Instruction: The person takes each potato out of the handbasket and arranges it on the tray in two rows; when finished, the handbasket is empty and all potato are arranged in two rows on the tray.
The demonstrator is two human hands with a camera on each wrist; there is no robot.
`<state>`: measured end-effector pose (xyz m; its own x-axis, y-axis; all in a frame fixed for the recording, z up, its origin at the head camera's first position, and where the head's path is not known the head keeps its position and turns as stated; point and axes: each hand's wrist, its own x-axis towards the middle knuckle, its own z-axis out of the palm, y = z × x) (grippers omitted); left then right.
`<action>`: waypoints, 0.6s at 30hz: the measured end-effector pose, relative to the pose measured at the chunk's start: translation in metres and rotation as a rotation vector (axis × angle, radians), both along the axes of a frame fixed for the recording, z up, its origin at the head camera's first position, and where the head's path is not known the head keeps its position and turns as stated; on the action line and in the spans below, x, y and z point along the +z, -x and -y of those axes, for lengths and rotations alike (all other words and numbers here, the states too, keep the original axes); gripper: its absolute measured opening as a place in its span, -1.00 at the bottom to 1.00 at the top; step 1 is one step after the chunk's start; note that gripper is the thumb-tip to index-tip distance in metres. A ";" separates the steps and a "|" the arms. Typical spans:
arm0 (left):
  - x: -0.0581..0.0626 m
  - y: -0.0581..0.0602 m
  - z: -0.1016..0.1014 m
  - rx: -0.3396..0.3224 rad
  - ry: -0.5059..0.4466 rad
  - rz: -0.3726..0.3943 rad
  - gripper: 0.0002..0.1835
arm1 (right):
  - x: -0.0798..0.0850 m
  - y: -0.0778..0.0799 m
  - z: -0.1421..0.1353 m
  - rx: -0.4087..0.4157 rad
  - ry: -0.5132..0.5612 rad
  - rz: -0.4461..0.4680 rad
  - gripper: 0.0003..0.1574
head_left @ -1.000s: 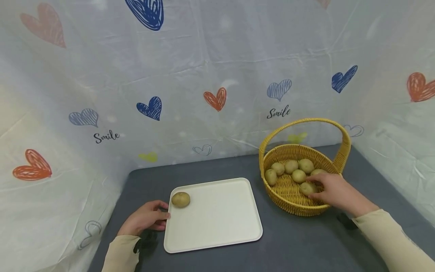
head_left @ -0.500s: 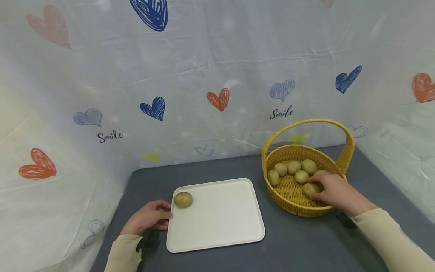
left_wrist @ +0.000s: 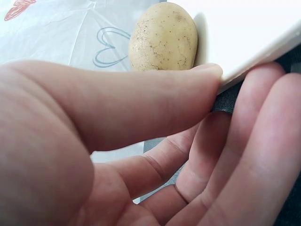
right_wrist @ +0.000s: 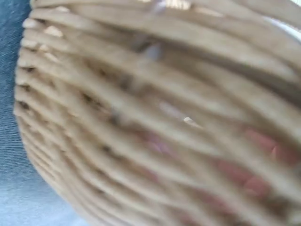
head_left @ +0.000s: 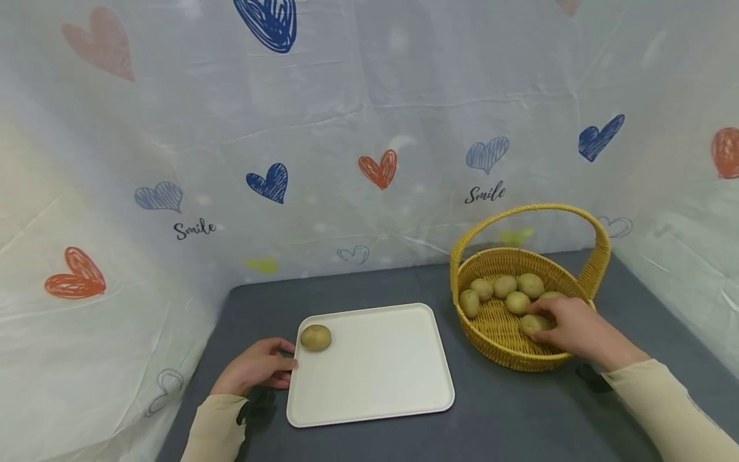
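Observation:
My left hand (head_left: 258,367) holds the left edge of a white rectangular tray (head_left: 381,375). In the left wrist view the thumb (left_wrist: 164,96) lies on the tray's rim, and the other fingers curl below it. One potato (head_left: 315,337) rests in the tray's far left corner. On the right, my right hand (head_left: 583,328) reaches over the near rim of a yellow wicker basket (head_left: 514,360). Its thumb and fingers are around a potato (head_left: 532,326) low in the basket. The basket's woven side (right_wrist: 117,117) fills the right wrist view and mostly hides the fingers.
Several more potatoes (head_left: 505,286) lie along the back and left of the basket, below its tall arched handle (head_left: 531,208). Tray and basket stand apart on a dark grey table (head_left: 369,443). A white sheet printed with hearts (head_left: 323,128) hangs behind and at the sides.
Everything has slid slightly to the right in the head view. Both hands keep their places, the left at the tray's edge and the right around the potato in the basket.

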<state>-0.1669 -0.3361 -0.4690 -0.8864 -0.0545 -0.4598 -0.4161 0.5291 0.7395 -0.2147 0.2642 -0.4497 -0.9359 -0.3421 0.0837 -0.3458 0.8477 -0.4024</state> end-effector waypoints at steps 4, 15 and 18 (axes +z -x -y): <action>-0.001 -0.004 0.000 0.004 0.002 0.000 -0.53 | 0.008 -0.006 0.009 0.002 0.017 -0.001 -0.47; 0.004 -0.004 -0.002 -0.004 0.001 -0.007 -0.57 | 0.053 -0.016 0.064 0.062 0.123 -0.077 -0.43; 0.003 -0.003 -0.002 -0.006 0.000 -0.015 -0.57 | 0.059 -0.014 0.086 0.090 0.163 -0.066 -0.43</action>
<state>-0.1643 -0.3346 -0.4664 -0.8937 -0.0495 -0.4460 -0.4016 0.5318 0.7456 -0.2005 0.1784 -0.3906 -0.8930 -0.4006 0.2052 -0.4471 0.7376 -0.5060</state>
